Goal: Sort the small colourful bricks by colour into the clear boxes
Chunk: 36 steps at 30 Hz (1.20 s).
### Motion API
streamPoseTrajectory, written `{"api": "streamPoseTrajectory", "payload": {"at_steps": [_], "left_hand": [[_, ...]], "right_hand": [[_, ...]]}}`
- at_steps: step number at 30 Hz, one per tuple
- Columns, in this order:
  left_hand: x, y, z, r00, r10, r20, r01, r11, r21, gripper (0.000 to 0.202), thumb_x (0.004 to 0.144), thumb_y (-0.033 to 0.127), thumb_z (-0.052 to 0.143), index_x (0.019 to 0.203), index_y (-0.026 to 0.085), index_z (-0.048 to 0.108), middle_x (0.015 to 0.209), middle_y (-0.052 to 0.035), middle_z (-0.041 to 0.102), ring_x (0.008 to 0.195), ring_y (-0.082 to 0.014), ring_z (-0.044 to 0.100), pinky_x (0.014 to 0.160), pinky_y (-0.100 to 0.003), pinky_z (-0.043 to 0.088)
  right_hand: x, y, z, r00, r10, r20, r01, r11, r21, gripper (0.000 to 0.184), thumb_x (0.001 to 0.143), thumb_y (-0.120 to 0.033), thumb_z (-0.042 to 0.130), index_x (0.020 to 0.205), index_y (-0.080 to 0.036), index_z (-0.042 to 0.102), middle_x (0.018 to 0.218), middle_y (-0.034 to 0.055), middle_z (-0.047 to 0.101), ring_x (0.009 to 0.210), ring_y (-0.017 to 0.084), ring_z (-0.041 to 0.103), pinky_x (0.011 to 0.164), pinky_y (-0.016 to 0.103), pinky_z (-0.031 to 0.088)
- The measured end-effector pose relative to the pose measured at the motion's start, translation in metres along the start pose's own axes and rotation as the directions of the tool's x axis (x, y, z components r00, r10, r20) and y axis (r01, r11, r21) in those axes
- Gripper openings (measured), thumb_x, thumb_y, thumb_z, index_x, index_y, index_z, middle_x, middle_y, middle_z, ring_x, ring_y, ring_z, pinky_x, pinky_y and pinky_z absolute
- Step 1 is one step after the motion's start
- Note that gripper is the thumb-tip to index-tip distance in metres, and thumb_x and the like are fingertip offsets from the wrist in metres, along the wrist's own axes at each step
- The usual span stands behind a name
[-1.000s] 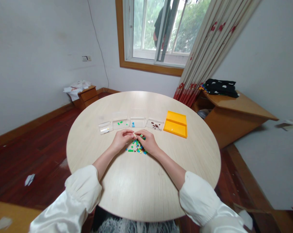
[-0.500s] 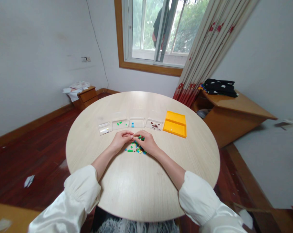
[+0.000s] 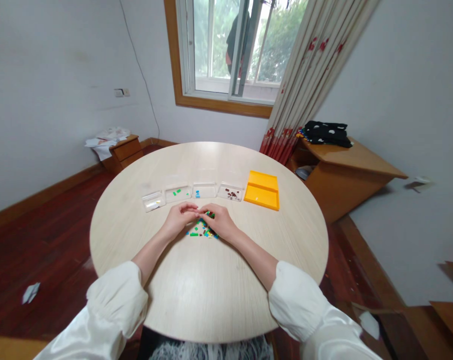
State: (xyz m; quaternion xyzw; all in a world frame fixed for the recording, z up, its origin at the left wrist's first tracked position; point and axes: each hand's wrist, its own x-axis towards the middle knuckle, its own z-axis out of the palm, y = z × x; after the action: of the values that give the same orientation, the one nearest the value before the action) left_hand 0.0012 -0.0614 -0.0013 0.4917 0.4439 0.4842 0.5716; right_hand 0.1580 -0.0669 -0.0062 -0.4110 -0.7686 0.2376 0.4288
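Note:
My left hand [image 3: 179,216] and my right hand [image 3: 217,220] rest close together on the round wooden table [image 3: 211,280], fingertips meeting in a pinch over a small pile of coloured bricks [image 3: 201,230]. What the fingers hold is too small to make out. Behind the hands stands a row of clear plastic boxes [image 3: 177,192] with a few green, blue and brown pieces inside. An orange tray [image 3: 262,190] lies at the right end of that row.
A wooden desk [image 3: 342,165] with dark folded cloth stands at the right by a curtain [image 3: 301,75]. A small cabinet [image 3: 123,150] with papers sits by the left wall. Paper scraps lie on the red floor.
Both hands stay pinched together over the brick pile. The camera has turned a little to the right, so everything sits slightly further left in the picture.

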Motion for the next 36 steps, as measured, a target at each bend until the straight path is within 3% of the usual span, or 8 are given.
{"api": "streamPoseTrajectory", "payload": {"at_steps": [11,15,18,21,23,27,30,36], "left_hand": [[-0.002,0.000,-0.003,0.996,0.080,0.033,-0.082,0.995,0.061,0.059,0.052,0.029,0.078,0.102,0.018,0.049,0.078,0.0001,0.066,0.063,-0.0127,0.064,0.067,-0.029,0.051],[-0.002,0.001,-0.001,0.996,0.082,0.021,-0.083,0.996,0.045,0.055,0.053,0.029,0.076,0.100,0.017,0.049,0.073,0.0008,0.066,0.063,-0.0134,0.064,0.068,-0.030,0.051],[0.000,0.000,-0.003,0.995,0.095,-0.026,-0.095,0.995,0.014,0.047,0.058,0.035,0.073,0.094,0.016,0.051,0.066,0.0022,0.063,0.063,-0.0149,0.064,0.069,-0.033,0.052],[0.003,-0.001,-0.005,0.989,0.118,-0.089,-0.115,0.993,0.039,0.040,0.061,0.040,0.069,0.088,0.015,0.054,0.063,0.0034,0.059,0.058,-0.0134,0.061,0.064,-0.031,0.051],[0.005,0.000,-0.007,0.981,0.151,-0.120,-0.141,0.987,0.083,0.036,0.061,0.041,0.068,0.084,0.015,0.056,0.062,0.0040,0.057,0.054,-0.0112,0.057,0.060,-0.027,0.049],[0.006,0.001,-0.008,0.965,0.212,-0.153,-0.189,0.970,0.155,0.029,0.063,0.039,0.066,0.078,0.016,0.058,0.059,0.0044,0.054,0.051,-0.0091,0.051,0.057,-0.024,0.043],[0.006,0.001,-0.008,0.960,0.223,-0.166,-0.193,0.964,0.182,0.029,0.063,0.040,0.064,0.078,0.016,0.058,0.059,0.0041,0.053,0.050,-0.0091,0.050,0.055,-0.023,0.041],[0.006,0.000,-0.009,0.958,0.223,-0.181,-0.186,0.962,0.199,0.029,0.063,0.041,0.064,0.077,0.016,0.058,0.058,0.0043,0.052,0.050,-0.0094,0.049,0.054,-0.023,0.040]], "right_hand": [[-0.002,-0.002,0.000,1.000,0.005,-0.020,-0.005,1.000,-0.018,0.009,0.078,-0.014,0.062,0.079,-0.018,0.070,0.080,0.0029,0.072,0.075,0.013,0.065,0.074,0.025,0.048],[0.000,-0.003,-0.002,0.998,-0.061,-0.027,0.059,0.997,-0.055,0.010,0.078,-0.013,0.060,0.078,-0.018,0.069,0.079,0.0030,0.071,0.075,0.013,0.064,0.073,0.025,0.048],[0.005,0.004,-0.017,0.989,-0.093,-0.119,0.080,0.991,-0.106,0.012,0.078,-0.014,0.058,0.079,-0.018,0.069,0.080,0.0033,0.071,0.076,0.014,0.064,0.074,0.026,0.048],[0.010,0.023,-0.052,0.945,-0.028,-0.326,-0.033,0.983,-0.181,0.010,0.079,-0.019,0.058,0.079,-0.017,0.068,0.081,0.0047,0.070,0.077,0.016,0.063,0.074,0.028,0.048],[0.009,0.039,-0.081,0.881,0.051,-0.470,-0.180,0.956,-0.233,0.012,0.078,-0.022,0.058,0.078,-0.015,0.068,0.081,0.0068,0.070,0.076,0.017,0.063,0.074,0.029,0.048],[-0.004,0.068,-0.126,0.810,0.215,-0.545,-0.419,0.863,-0.282,0.017,0.080,-0.020,0.055,0.082,-0.011,0.069,0.089,0.0132,0.071,0.081,0.019,0.063,0.081,0.031,0.045],[-0.012,0.080,-0.136,0.802,0.260,-0.537,-0.460,0.843,-0.280,0.016,0.078,-0.018,0.056,0.078,-0.011,0.070,0.087,0.0145,0.071,0.080,0.021,0.064,0.081,0.032,0.045],[-0.011,0.093,-0.130,0.801,0.280,-0.529,-0.470,0.841,-0.268,0.020,0.077,-0.019,0.055,0.084,-0.012,0.072,0.094,0.0137,0.072,0.089,0.023,0.066,0.088,0.037,0.046]]}}
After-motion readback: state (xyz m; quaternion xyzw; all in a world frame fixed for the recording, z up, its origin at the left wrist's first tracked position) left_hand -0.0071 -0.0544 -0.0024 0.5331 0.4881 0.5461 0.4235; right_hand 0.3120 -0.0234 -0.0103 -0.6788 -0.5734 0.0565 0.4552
